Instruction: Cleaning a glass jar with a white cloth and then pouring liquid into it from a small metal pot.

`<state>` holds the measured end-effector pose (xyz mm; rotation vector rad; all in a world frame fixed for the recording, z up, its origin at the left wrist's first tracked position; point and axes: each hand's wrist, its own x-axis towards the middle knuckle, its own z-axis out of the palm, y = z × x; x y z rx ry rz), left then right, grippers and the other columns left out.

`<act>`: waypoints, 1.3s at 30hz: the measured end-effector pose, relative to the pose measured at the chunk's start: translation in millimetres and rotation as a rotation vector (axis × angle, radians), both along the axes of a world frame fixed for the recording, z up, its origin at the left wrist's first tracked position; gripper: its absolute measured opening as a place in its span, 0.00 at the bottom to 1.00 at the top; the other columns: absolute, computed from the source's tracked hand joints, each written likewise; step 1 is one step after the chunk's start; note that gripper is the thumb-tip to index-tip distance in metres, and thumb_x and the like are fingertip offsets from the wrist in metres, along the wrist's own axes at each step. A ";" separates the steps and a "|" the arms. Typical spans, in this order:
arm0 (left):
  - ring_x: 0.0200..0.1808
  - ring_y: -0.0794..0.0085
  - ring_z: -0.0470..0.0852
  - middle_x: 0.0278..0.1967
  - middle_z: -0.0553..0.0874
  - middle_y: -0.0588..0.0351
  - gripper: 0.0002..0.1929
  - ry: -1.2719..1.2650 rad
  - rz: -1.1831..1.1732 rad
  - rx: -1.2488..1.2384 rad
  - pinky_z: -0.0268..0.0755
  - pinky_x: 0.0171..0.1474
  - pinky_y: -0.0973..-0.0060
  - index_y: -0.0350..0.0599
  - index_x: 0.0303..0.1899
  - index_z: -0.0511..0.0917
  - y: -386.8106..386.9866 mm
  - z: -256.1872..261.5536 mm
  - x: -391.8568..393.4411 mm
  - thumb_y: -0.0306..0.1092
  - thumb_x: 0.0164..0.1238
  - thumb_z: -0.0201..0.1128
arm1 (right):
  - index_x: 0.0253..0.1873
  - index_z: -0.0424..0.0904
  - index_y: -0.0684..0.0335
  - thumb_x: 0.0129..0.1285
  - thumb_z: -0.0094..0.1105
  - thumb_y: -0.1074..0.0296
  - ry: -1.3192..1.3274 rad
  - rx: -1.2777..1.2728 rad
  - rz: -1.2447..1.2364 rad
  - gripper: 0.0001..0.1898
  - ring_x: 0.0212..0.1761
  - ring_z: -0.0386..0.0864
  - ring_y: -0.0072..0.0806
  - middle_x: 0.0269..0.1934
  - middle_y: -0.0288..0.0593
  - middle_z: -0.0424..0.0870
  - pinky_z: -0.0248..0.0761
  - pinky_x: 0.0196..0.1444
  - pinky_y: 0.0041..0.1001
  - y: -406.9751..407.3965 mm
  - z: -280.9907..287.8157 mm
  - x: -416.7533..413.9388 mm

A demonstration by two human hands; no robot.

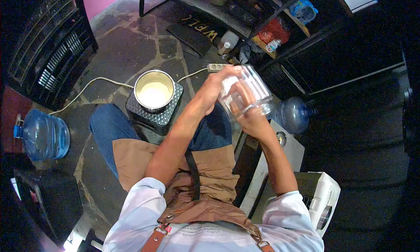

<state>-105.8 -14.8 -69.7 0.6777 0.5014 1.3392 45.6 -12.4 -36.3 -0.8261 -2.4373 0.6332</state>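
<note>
Both my hands hold a clear, ribbed jar, tilted above my right knee and blurred by motion. My left hand grips its upper left side. My right hand is closed around its lower end, and fingers show through the clear wall. Whether anything is inside the jar cannot be made out. To the left of my forearm, a steel pot with a pale, cream-white content stands on a black portable stove with a patterned top. The stove sits on the floor between my legs.
A pale cable runs along the stone floor near a power strip. Large water bottles lie at left and right. Ahead are a shelf, a doormat and a plastic jug. A white appliance is at my right.
</note>
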 end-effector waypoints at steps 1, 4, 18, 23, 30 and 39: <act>0.40 0.74 0.84 0.38 0.86 0.58 0.22 0.003 0.076 -0.076 0.74 0.47 0.75 0.41 0.46 0.83 -1.9 3.8 5.0 0.53 0.67 0.59 | 0.56 0.72 0.62 0.55 0.61 0.77 -0.215 0.420 0.022 0.22 0.53 0.78 0.49 0.50 0.52 0.77 0.72 0.56 0.46 5.6 1.2 -1.5; 0.43 0.74 0.84 0.42 0.87 0.56 0.22 0.012 0.024 -0.061 0.73 0.50 0.75 0.40 0.45 0.85 3.4 -6.1 4.9 0.53 0.66 0.61 | 0.56 0.73 0.65 0.49 0.67 0.74 -0.198 0.547 0.002 0.25 0.58 0.76 0.59 0.52 0.61 0.78 0.71 0.60 0.49 12.1 -8.4 7.0; 0.41 0.74 0.84 0.41 0.87 0.58 0.22 -0.141 -0.025 -0.088 0.74 0.50 0.74 0.41 0.48 0.82 -0.2 -13.5 22.6 0.53 0.71 0.57 | 0.72 0.66 0.60 0.75 0.46 0.47 1.362 -1.471 0.333 0.29 0.70 0.72 0.42 0.70 0.47 0.72 0.64 0.73 0.44 -3.2 -30.9 11.3; 0.46 0.75 0.83 0.43 0.86 0.59 0.23 -0.106 -0.017 -0.090 0.74 0.52 0.74 0.42 0.50 0.81 0.3 -13.6 13.5 0.54 0.70 0.58 | 0.73 0.65 0.66 0.78 0.37 0.52 1.341 -1.384 0.262 0.28 0.70 0.72 0.44 0.70 0.51 0.71 0.65 0.73 0.45 -2.3 -34.0 13.3; 0.47 0.72 0.85 0.48 0.87 0.53 0.26 -0.075 -0.030 -0.088 0.75 0.53 0.71 0.36 0.54 0.80 5.5 -18.7 8.5 0.53 0.70 0.58 | 0.72 0.62 0.69 0.80 0.43 0.57 0.430 -0.602 -0.296 0.25 0.65 0.73 0.32 0.66 0.47 0.73 0.67 0.68 0.34 8.9 -55.8 36.7; 0.48 0.76 0.84 0.48 0.86 0.56 0.29 -0.225 0.218 -0.162 0.76 0.53 0.76 0.40 0.57 0.79 1.2 -23.5 20.5 0.59 0.72 0.61 | 0.72 0.59 0.71 0.75 0.46 0.62 0.268 0.229 -0.267 0.27 0.65 0.74 0.50 0.64 0.62 0.73 0.67 0.66 0.42 -0.3 -51.8 -9.1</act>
